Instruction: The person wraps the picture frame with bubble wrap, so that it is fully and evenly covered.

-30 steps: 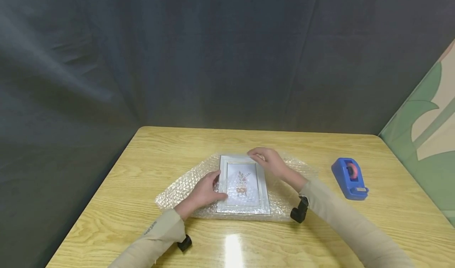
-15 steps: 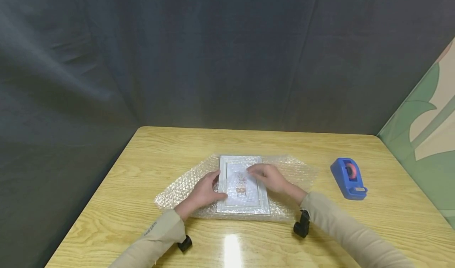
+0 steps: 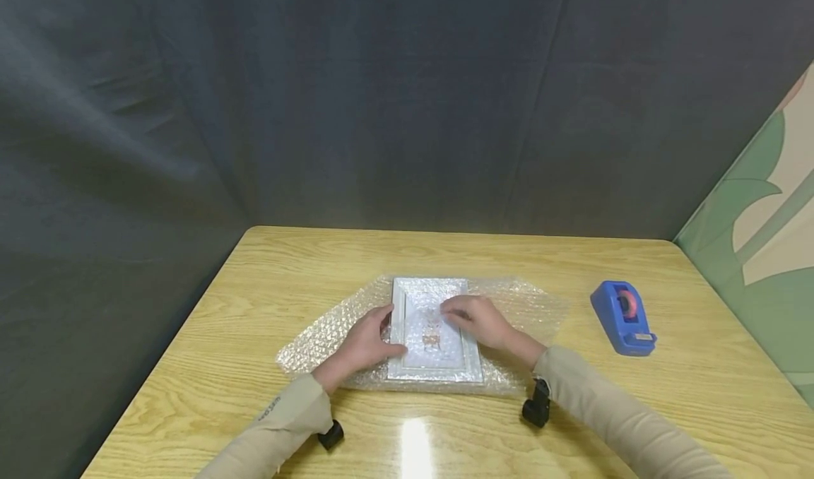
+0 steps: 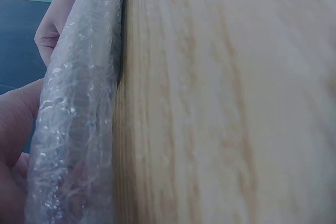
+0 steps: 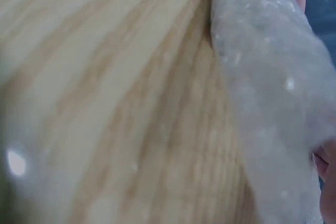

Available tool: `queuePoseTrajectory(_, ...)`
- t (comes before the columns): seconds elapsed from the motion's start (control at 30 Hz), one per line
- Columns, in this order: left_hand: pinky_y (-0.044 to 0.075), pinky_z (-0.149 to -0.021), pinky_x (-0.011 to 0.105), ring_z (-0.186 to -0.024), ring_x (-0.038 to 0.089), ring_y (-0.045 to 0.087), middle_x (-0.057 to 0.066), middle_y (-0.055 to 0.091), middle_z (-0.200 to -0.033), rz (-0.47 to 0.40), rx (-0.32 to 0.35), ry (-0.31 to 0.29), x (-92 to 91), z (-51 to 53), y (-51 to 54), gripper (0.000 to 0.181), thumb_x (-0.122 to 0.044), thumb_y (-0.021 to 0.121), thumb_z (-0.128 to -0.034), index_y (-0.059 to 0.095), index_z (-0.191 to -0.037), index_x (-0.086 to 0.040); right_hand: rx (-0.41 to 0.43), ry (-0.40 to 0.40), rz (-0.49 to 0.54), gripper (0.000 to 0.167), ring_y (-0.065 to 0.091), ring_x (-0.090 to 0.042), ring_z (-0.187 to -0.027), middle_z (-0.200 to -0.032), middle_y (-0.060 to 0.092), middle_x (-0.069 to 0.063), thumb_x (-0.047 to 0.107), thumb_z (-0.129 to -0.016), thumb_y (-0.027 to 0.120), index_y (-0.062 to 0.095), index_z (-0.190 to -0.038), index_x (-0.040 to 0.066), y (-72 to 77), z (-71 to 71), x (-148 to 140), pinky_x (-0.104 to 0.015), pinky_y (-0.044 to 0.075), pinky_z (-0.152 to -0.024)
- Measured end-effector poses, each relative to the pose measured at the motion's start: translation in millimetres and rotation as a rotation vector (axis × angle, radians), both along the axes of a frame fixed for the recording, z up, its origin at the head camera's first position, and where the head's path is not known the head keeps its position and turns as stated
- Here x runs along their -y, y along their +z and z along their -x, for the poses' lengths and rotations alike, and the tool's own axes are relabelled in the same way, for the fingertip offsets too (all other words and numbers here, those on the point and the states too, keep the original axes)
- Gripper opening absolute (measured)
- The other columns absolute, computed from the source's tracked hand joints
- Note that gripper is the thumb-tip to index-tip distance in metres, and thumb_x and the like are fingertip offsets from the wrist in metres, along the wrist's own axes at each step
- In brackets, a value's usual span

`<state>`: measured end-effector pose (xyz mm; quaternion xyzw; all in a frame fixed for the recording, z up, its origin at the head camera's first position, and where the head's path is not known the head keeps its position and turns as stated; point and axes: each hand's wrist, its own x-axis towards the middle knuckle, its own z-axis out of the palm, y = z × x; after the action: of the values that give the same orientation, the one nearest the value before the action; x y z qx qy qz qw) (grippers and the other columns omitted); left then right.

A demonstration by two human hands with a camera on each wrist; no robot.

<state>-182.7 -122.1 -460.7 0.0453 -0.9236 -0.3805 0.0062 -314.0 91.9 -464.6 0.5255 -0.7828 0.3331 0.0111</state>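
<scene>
A white picture frame [image 3: 434, 374] with a small plant print lies flat, its surface hazy under clear bubble wrap [image 3: 318, 338]. My left hand [image 3: 364, 339] rests at the frame's left edge, thumb and fingers spread apart in a C shape. Over the upper right part of the picture, my right hand [image 3: 480, 318] has curled fingers and pinches the wrap. The left wrist view has the padded near edge of the bubble wrap [image 4: 79, 108], with part of the left hand [image 4: 16, 129] beside it. In the right wrist view the bubble wrap [image 5: 268, 77] mostly hides the fingers.
A blue tape dispenser [image 3: 623, 318] with a pink roll stands on the right of the wooden table [image 3: 305, 260]. A dark curtain [image 3: 394, 111] hangs behind the table. A patterned panel [image 3: 757, 239] is at the right.
My right hand has come from the frame's top edge toward me, down over the picture, and the print looks hazier under the wrap. My left hand has stayed in place.
</scene>
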Motion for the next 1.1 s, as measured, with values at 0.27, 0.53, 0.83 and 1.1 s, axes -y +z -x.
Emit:
queuePoseTrajectory(0.27, 0.040, -0.097, 0.043, -0.112, 0.030, 0.049, 0.016, 0.041, -0.136, 0.001, 0.009, 0.001, 0.8, 1.9, 0.6, 0.092, -0.031, 0.079, -0.0644, 0.032, -0.139, -0.004, 0.026, 0.057, -0.064, 0.029, 0.060, -0.023, -0.094, -0.111, 0.062, -0.015, 0.007, -0.084, 0.061, 0.059, -0.112, -0.002, 4.7, -5.0, -4.4, -0.035, 0.050, -0.084)
queuePoseTrajectory(0.53, 0.036, -0.101, 0.045, -0.119, 0.033, 0.044, 0.017, 0.040, -0.137, 0.054, 0.001, -0.018, 1.6, 2.4, 2.7, 0.090, -0.033, 0.078, -0.0655, 0.034, -0.138, -0.001, -0.092, 0.105, -0.136, 0.047, 0.050, -0.030, -0.112, -0.121, 0.055, -0.018, 0.027, -0.080, 0.068, 0.058, -0.117, 0.000, 3.4, -9.8, -6.8, -0.045, 0.042, -0.095)
queuePoseTrajectory(0.83, 0.030, -0.104, 0.046, -0.127, 0.033, 0.035, 0.016, 0.037, -0.140, 0.131, -0.110, -0.050, -0.7, 3.7, 1.6, 0.083, -0.031, 0.077, -0.0667, 0.039, -0.135, -0.002, -0.075, 0.056, -0.146, 0.048, 0.050, -0.032, -0.113, -0.123, 0.054, -0.018, 0.025, -0.079, 0.069, 0.058, -0.118, -0.001, 4.0, -14.8, -7.1, -0.047, 0.040, -0.096)
queuePoseTrajectory(1.1, 0.026, -0.106, 0.045, -0.132, 0.031, 0.028, 0.012, 0.036, -0.142, 0.359, -0.174, -0.236, -1.4, 18.7, 7.8, 0.078, -0.035, 0.074, -0.0700, 0.042, -0.132, 0.000, -0.041, 0.024, -0.157, 0.047, 0.049, -0.032, -0.115, -0.124, 0.053, -0.017, 0.024, -0.079, 0.069, 0.058, -0.118, 0.000, 5.2, -16.3, -7.3, -0.048, 0.039, -0.097)
